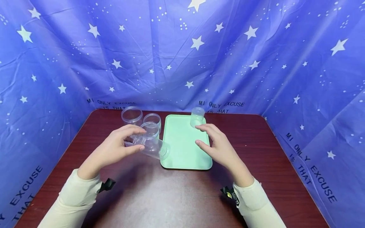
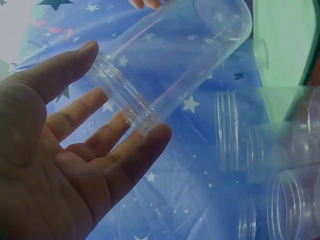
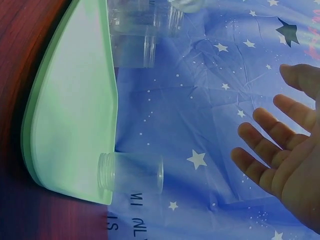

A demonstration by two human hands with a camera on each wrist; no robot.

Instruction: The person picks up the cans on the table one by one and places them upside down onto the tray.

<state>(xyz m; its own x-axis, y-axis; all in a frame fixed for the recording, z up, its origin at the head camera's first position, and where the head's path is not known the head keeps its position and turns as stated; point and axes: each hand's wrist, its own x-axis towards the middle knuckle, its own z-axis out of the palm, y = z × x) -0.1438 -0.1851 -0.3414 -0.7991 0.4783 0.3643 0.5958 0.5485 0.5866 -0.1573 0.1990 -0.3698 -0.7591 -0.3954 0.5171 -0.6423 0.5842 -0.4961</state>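
My left hand [image 1: 115,144] grips a clear plastic jar [image 1: 154,149] by its threaded neck, thumb on one side and fingers on the other. The jar lies tilted in the air, its base over the left edge of the light green tray [image 1: 185,142]. Fingertips of another hand show at the top of the left wrist view. My right hand [image 1: 220,147] hovers over the tray's right side with fingers spread and nothing held. A smaller clear jar [image 3: 134,172] stands mouth down in the tray's far right corner.
Left of the tray stand more clear jars with threaded mouths up: a wide one [image 1: 132,115], a smaller one [image 1: 154,119] and one [image 1: 150,129] partly behind the held jar. A star-patterned blue cloth [image 1: 182,63] hangs around the dark wooden table [image 1: 159,196].
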